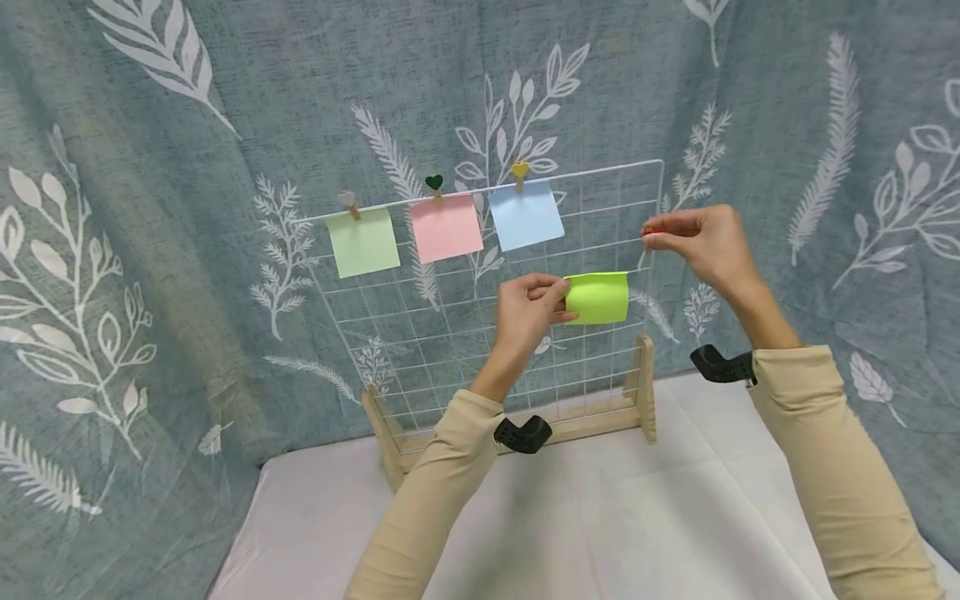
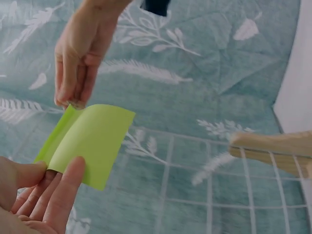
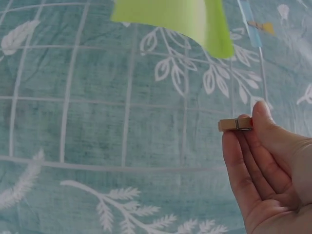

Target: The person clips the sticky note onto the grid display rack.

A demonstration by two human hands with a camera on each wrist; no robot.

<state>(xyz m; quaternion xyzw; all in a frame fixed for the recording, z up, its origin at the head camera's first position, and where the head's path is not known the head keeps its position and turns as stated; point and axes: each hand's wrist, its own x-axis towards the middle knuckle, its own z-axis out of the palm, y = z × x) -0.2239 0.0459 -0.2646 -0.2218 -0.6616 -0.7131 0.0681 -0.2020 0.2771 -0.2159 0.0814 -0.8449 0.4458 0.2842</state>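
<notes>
A bright green sticky note is pinched at its left edge by my left hand, in front of the white wire grid. The note bows in a curve in the left wrist view. At the grid's right side, my right hand pinches a small wooden clothespin between thumb and fingers; a bit of red shows at the fingertips in the head view. Along the grid's top wire hang a pale green note, a pink note and a blue note, each under a clothespin with a heart.
Wooden feet and a wooden bar carry the grid on a white-covered table. Behind it hangs a blue-green curtain with white leaf prints. A black wrist camera sits at the left cuff, another at the right.
</notes>
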